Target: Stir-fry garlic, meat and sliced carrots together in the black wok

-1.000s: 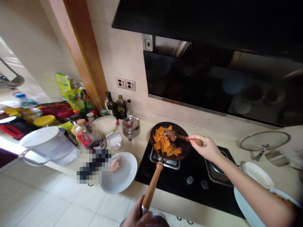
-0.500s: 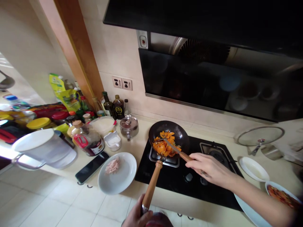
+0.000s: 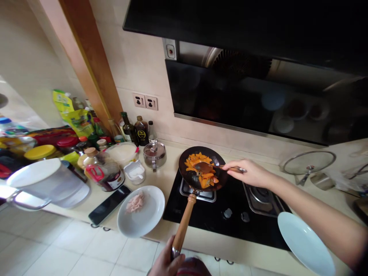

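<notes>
My left hand (image 3: pixel 168 260) is wrapped around the wooden handle of a dark wok (image 3: pixel 217 158) standing on the left burner. With my right hand (image 3: pixel 246 171) I grip a spatula (image 3: pixel 203 167) by its wooden handle. Its metal blade rests among thin orange slices, apparently carrot (image 3: pixel 208 180), inside the wok. The slices lie partly in two heaps, one behind and one in front of the blade. To the left of the wok, a white plate (image 3: pixel 153 214) carries a small pile of pale pink meat strips (image 3: pixel 135 202).
The black hob (image 3: pixel 184 216) has a second burner (image 3: pixel 260 194) under my right forearm. A pale blue oval plate (image 3: pixel 306 243) lies at the right. A phone (image 3: pixel 109 205), a glass pot (image 3: pixel 154 155), bottles and jars crowd the left counter. A range hood (image 3: pixel 230 30) hangs above.
My right hand has moved up and slightly right, swinging the spatula flatter across the wok. The carrot slices have been spread and shifted. My left hand keeps its hold on the handle.
</notes>
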The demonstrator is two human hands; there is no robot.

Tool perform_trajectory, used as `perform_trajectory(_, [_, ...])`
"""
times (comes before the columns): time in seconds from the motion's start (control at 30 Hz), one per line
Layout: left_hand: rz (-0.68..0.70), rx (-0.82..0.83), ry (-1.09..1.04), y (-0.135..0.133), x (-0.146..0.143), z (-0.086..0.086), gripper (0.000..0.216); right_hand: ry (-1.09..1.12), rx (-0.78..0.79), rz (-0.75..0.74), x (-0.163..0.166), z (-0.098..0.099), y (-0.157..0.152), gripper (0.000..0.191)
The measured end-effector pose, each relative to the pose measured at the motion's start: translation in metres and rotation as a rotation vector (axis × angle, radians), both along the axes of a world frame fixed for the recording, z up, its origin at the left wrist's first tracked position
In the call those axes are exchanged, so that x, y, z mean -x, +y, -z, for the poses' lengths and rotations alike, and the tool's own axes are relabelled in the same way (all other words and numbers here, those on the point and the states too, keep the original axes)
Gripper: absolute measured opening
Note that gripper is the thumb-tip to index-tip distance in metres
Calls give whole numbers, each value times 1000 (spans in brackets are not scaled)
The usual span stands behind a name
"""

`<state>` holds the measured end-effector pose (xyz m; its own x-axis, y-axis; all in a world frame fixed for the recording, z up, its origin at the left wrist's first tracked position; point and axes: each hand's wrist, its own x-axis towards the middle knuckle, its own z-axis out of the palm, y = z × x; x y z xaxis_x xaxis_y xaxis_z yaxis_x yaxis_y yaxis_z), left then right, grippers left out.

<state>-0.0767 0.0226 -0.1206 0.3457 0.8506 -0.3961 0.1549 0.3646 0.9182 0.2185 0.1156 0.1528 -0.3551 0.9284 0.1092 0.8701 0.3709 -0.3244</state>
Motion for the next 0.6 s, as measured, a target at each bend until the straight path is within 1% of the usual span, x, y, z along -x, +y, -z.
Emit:
perform_trajectory(0.07, [-18,-17,-11,0,0,2,71,-30,59,-103,-9,-24,-11,21])
perform_trajectory(0.1, [-23,-19,-13,-1,0,1,69,-53,90,-151,-10,-32,-19,21])
perform_trajectory(0.13, [-24,-18,-13,-1,0,0,68,-75,116,-187,-8,-35,-26,21])
perform_trajectory(0.17, [-29,-21,-10,0,0,-1,67,-93,126,-212,-4,-33,-32,21])
perform_trajectory(0.2, [-29,-25,-3,0,0,-4,66,-110,116,-226,0,-26,-34,21])
perform_trajectory(0.27, [-30,-34,20,0,1,-9,66,-139,47,-214,8,-2,-29,23])
perform_trajectory(0.33, [-24,-34,25,0,1,-13,66,-147,-42,-144,7,20,-14,25])
perform_trajectory(0.37, [-19,-36,13,0,0,-14,66,-130,-68,-86,3,27,-5,25])
perform_trajectory(0.4, [-14,-39,-4,-1,0,-13,66,-100,-80,-15,-4,29,3,25])
perform_trajectory(0.47, [-15,-45,-31,-1,-1,-10,66,-40,-94,139,-22,21,14,23])
perform_trajectory(0.53, [-19,-32,-34,-1,0,-5,69,-12,-137,297,-39,6,17,20])
perform_trajectory(0.6, [-10,-4,-33,0,0,0,72,15,-188,425,-49,-1,19,18])
